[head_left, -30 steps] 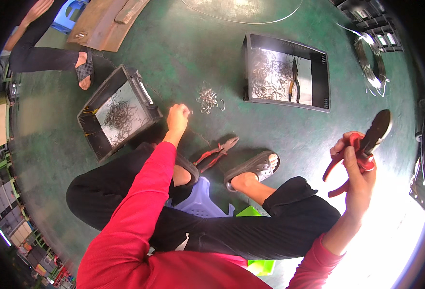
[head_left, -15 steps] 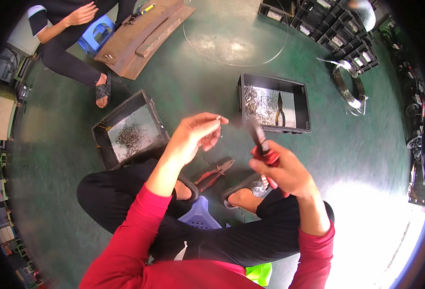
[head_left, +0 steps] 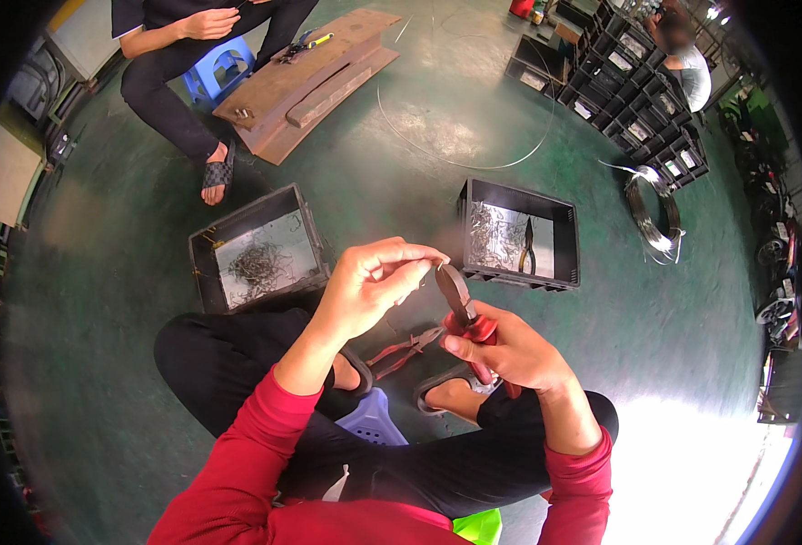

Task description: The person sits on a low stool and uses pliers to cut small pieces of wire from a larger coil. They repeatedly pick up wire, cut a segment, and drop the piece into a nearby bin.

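Observation:
Between thumb and forefinger, my left hand (head_left: 365,291) pinches a small bent wire piece (head_left: 439,263), mostly hidden by the fingertips. My right hand (head_left: 524,354) is closed around the red handles of a pair of pliers (head_left: 455,292). The pliers point up and left, their jaw tips close to the wire piece; I cannot tell whether they touch it. Below my hands, a second pair of red-handled pliers (head_left: 407,349) lies on the floor between my feet.
A black crate (head_left: 303,211) with a pile of wire pieces stands at left. Another crate (head_left: 519,276) at right holds wire pieces and dark pliers (head_left: 528,250). Beyond are a seated person, a wooden board (head_left: 278,100), a wire coil (head_left: 642,213) and stacked crates (head_left: 614,68).
My right hand has brought the pliers left, so their jaws are now beside the left fingertips. The view has tilted up, and everything on the floor sits lower in it.

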`<action>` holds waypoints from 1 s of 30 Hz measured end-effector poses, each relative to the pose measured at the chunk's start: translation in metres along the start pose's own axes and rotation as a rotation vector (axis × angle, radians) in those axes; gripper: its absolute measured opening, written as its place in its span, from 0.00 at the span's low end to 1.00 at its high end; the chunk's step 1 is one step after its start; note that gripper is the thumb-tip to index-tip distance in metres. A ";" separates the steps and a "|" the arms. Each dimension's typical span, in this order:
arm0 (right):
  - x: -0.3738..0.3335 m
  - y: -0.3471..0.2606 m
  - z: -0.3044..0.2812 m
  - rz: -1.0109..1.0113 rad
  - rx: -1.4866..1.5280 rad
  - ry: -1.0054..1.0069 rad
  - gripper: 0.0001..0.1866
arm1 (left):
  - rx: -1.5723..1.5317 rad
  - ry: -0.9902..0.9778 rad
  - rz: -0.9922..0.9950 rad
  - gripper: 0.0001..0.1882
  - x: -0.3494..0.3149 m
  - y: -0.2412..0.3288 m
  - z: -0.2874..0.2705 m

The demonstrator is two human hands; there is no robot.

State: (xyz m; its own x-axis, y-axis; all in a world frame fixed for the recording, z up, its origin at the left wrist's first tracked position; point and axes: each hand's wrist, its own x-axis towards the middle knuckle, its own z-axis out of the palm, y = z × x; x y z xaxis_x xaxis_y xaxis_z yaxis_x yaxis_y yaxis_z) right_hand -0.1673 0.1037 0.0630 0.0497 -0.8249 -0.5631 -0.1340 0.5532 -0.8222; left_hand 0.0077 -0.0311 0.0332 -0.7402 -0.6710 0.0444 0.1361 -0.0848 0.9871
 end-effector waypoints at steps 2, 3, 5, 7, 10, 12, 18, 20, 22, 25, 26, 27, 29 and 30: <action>0.000 0.000 0.000 -0.007 -0.014 0.002 0.18 | -0.044 -0.024 -0.036 0.09 0.000 0.000 -0.002; 0.001 0.000 0.000 -0.020 -0.020 0.002 0.20 | -0.060 -0.032 -0.045 0.09 0.000 0.000 -0.002; 0.002 0.001 -0.001 -0.021 -0.035 0.003 0.21 | -0.087 -0.044 -0.062 0.09 0.001 -0.001 -0.004; 0.002 0.003 -0.002 0.009 -0.056 0.006 0.20 | -0.098 -0.060 -0.071 0.10 0.003 -0.002 -0.005; 0.003 0.008 0.000 -0.047 -0.080 0.071 0.18 | -0.060 -0.064 -0.079 0.10 0.003 -0.003 -0.005; 0.005 0.010 0.004 -0.192 -0.177 0.177 0.13 | -0.019 -0.080 -0.078 0.11 0.002 -0.003 -0.005; 0.007 0.014 0.001 -0.181 -0.293 0.314 0.11 | 0.100 -0.127 -0.049 0.14 -0.004 -0.003 0.002; 0.008 0.016 0.001 -0.194 -0.301 0.333 0.12 | 0.108 -0.130 -0.086 0.15 -0.006 -0.004 0.004; 0.011 0.017 0.003 -0.227 -0.318 0.359 0.11 | 0.132 -0.131 -0.070 0.15 -0.007 -0.005 0.005; 0.014 0.018 0.002 -0.244 -0.373 0.399 0.11 | 0.223 -0.092 0.018 0.15 -0.007 -0.008 0.007; 0.015 0.019 0.001 -0.245 -0.369 0.400 0.12 | 0.234 -0.077 0.051 0.15 -0.007 -0.009 0.008; 0.017 0.019 0.001 -0.240 -0.374 0.406 0.12 | 0.245 -0.060 0.081 0.15 -0.008 -0.010 0.010; 0.018 0.019 0.001 -0.231 -0.389 0.420 0.11 | 0.268 -0.025 0.139 0.16 -0.009 -0.013 0.014; 0.019 0.020 0.001 -0.226 -0.401 0.429 0.11 | 0.255 -0.010 0.144 0.16 -0.010 -0.014 0.016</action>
State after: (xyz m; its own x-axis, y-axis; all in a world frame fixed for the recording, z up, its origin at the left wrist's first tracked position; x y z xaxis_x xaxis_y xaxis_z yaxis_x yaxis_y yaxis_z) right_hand -0.1676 0.0991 0.0361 -0.2699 -0.9356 -0.2276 -0.5314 0.3418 -0.7751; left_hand 0.0027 -0.0111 0.0210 -0.7322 -0.6549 0.1872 0.0714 0.1996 0.9773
